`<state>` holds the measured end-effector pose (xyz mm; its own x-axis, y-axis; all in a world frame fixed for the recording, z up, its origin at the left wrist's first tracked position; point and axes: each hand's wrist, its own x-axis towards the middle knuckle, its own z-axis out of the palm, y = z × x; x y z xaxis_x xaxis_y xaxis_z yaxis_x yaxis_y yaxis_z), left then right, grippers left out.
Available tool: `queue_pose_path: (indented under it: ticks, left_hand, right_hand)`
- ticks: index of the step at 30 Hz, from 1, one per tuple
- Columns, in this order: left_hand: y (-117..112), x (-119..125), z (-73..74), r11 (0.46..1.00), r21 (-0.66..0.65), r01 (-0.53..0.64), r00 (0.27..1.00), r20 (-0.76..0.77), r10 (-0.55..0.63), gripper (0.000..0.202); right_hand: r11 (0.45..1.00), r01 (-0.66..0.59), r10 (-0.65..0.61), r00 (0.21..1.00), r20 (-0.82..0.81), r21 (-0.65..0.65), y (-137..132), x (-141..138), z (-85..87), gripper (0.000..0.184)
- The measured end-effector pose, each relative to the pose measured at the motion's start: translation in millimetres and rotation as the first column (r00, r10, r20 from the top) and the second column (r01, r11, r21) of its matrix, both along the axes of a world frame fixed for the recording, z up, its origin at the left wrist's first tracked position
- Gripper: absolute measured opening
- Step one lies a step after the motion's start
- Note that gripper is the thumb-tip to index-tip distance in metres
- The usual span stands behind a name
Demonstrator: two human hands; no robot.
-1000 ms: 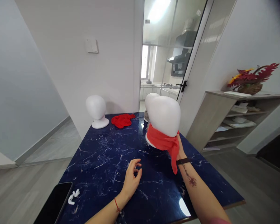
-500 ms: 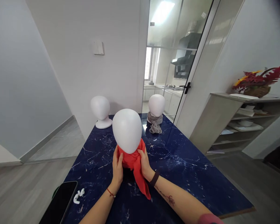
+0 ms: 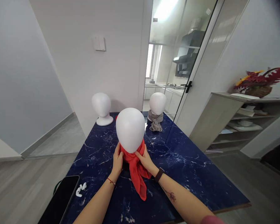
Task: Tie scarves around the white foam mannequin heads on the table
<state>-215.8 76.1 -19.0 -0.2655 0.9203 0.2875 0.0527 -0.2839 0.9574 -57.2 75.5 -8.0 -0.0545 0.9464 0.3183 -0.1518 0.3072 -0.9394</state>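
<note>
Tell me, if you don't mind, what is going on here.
A person's left hand and right hand, fingers on either side, hold a red scarf around the neck of the nearest white mannequin head; its ends hang in front. Behind, on a blue table, a bare head stands left, and a third head wears a grey scarf right.

I'm getting a bright, evenly lit indoor picture. A white lamp (image 3: 165, 9) glares in the glass door (image 3: 169, 37), and the window (image 3: 149, 60) there is washed out. Glare spots the desk (image 3: 189, 168) near its far edge; a soft wall shadow falls beside its far left corner. I see dark shade beneath the red scarf (image 3: 136, 174). Wide-angle stretch tilts the uprights; blackness clips the upper right.
</note>
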Motion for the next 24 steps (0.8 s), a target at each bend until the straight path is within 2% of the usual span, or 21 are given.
queue_pose_path:
  ticks: [3,5,7,8,9,10,12,14,16,19,24]
  left_hand:
    - [-2,0,1.6,0.998,0.017,-0.065,0.992,-0.103,0.066,0.055]
    - [-12,3,5.6,0.974,0.015,-0.224,0.953,-0.206,0.222,0.052]
    - [-28,7,12.3,0.920,0.016,-0.391,0.878,-0.292,0.378,0.041]
    - [-37,10,16.4,0.908,0.028,-0.417,0.855,-0.326,0.403,0.033]
    - [-46,11,20.7,0.922,0.049,-0.385,0.853,-0.363,0.375,0.024]
    - [-55,12,24.8,0.953,0.074,-0.295,0.863,-0.406,0.299,0.018]
    - [-68,13,31.0,0.995,0.096,-0.022,0.855,-0.515,0.069,0.017]
    - [-73,11,32.6,0.982,0.075,0.174,0.789,-0.607,-0.093,0.025]
    - [-73,8,29.4,0.978,0.036,0.205,0.752,-0.646,-0.134,0.034]
    - [-68,3,20.5,0.986,-0.038,0.163,0.767,-0.624,-0.151,0.039]
    - [-62,2,14.0,0.942,-0.064,0.328,0.783,-0.539,-0.309,0.048]
  right_hand:
    - [1.000,-0.014,0.014,1.000,-0.023,-0.013,-3,0,2.2,0.061]
    - [0.999,0.004,-0.007,0.998,-0.065,-0.038,-5,0,3.3,0.052]
    - [0.993,0.012,-0.025,0.993,-0.114,-0.117,-6,1,3.0,0.040]
    - [0.985,0.000,-0.024,0.990,-0.139,-0.172,-7,2,2.3,0.034]
    - [0.974,-0.017,-0.021,0.986,-0.165,-0.225,-7,2,1.5,0.030]
    - [0.963,-0.034,-0.018,0.981,-0.191,-0.267,-8,1,0.7,0.026]
    - [0.951,-0.058,-0.013,0.974,-0.227,-0.302,-8,0,-0.5,0.022]
    - [0.954,-0.049,-0.026,0.969,-0.244,-0.295,-8,-1,-0.3,0.020]
    - [0.954,-0.045,-0.033,0.966,-0.256,-0.295,-8,-2,1.3,0.020]
    - [0.945,-0.073,-0.022,0.958,-0.286,-0.317,-9,-3,4.3,0.021]
    - [0.900,-0.182,0.046,0.943,-0.328,-0.397,-11,-3,5.4,0.028]
